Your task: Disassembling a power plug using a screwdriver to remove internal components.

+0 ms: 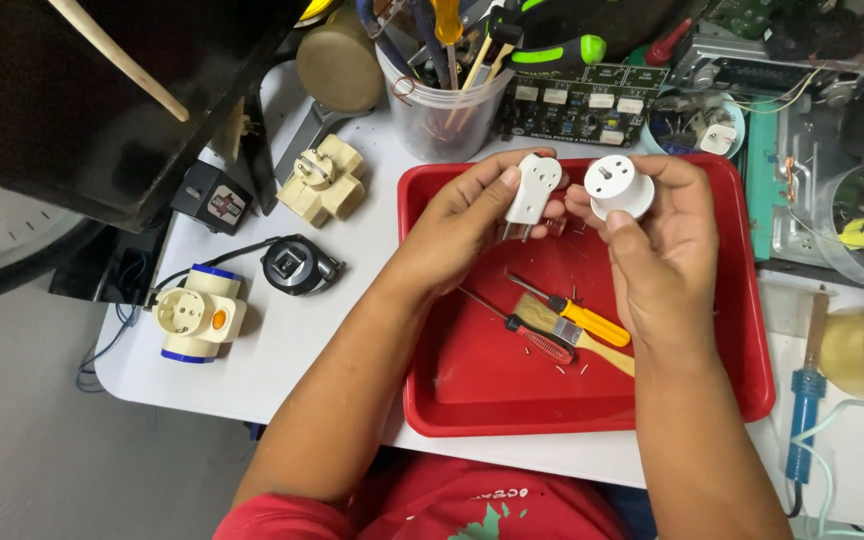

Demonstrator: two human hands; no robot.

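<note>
**Two halves of a white plug held apart over a red tray**

A person's left hand (467, 215) grips the flat white plug cover (533, 186), fingers closed around its lower end, while the right hand (657, 235) pinches the round white plug base (620, 186) between thumb and fingertips, its face turned up toward the camera. Both parts hang close together above the far end of the red tray (742, 390), not touching. Below them in the tray lie an orange-handled screwdriver (577, 312), a red-handled screwdriver (530, 335) and a small paintbrush (577, 335). On the white table (322, 330) to the left sit a cream multi-socket adapter (325, 180) and a blue-and-cream socket adapter (195, 315). Handling such halves well likely means keeping them over the tray, so any loose screw or pin drops inside its walls, and lining up the shapes before pressing anything together.
</note>
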